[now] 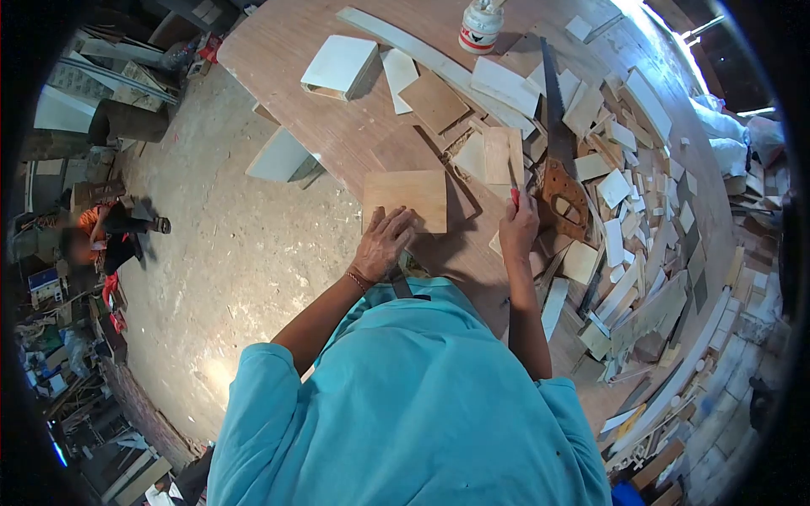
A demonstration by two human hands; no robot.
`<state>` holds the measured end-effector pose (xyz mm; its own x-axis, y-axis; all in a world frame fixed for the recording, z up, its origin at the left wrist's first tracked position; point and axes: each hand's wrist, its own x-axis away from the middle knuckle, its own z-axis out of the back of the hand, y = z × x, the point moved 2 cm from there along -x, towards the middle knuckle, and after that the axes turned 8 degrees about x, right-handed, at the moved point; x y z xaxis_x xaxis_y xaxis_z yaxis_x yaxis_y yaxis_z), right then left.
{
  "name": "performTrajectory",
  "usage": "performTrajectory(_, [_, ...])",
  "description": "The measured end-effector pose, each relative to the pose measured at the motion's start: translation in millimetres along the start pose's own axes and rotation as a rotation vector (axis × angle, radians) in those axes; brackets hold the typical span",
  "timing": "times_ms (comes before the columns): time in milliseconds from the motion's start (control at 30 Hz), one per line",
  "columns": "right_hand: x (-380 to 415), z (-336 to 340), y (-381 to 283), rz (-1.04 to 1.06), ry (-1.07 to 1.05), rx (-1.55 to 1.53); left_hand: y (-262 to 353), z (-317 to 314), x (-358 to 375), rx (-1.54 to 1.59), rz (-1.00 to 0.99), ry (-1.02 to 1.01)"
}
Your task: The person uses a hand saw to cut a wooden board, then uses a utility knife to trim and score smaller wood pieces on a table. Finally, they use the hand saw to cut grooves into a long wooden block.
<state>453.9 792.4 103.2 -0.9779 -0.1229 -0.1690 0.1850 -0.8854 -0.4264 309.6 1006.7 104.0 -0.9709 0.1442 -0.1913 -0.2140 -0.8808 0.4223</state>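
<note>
My left hand (385,243) lies on the near edge of a light wooden board (407,192), its fingers spread flat across the top. The thumb's place is hidden. This board sits at the table's edge, partly over a darker brown wood piece (460,202). In my right hand (518,226) is a slim tool with a red handle (515,198), fingers wrapped round it. Its narrow blade points away from me, over a small pale wood piece (503,152); the exact kind of tool is too small to tell. A handsaw (557,126) with a wooden handle lies just right of that hand.
Scrap wood pieces (614,189) cover the right side of the table (291,63). A white glue jar (481,27) stands at the far edge. A pale wooden box (340,66) and a long strip (405,42) lie farther off. Another person (105,232) is at the left.
</note>
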Motion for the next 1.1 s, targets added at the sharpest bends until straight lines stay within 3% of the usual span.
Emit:
performTrajectory(133, [9, -3, -28, 0.105, -0.106, -0.191, 16, 23, -12, 0.026, 0.059, 0.016])
performTrajectory(200, [16, -8, -40, 0.092, -0.280, -0.334, 22, 36, -23, 0.116, 0.088, 0.032])
performTrajectory(233, [21, -13, -42, 0.176, -0.232, -0.308, 25, 43, -29, 0.117, 0.094, 0.035])
performTrajectory(367, [38, -22, -42, 0.150, -0.300, -0.401, 30, 56, -40, 0.201, 0.209, 0.009])
performTrajectory(500, [42, -13, -52, 0.048, -0.434, -0.353, 26, 68, -52, 0.118, 0.223, -0.087])
performTrajectory(667, [45, -21, -53, 0.209, -0.375, -0.187, 15, 57, -65, 0.029, 0.236, -0.123])
performTrajectory(800, [43, -13, -59, 0.177, -0.463, -0.101, 11, 54, -77, -0.110, 0.156, -0.138])
performTrajectory(1100, [28, 15, -75, 0.078, -0.621, -0.167, 1, 60, -96, -0.002, 0.184, -0.251])
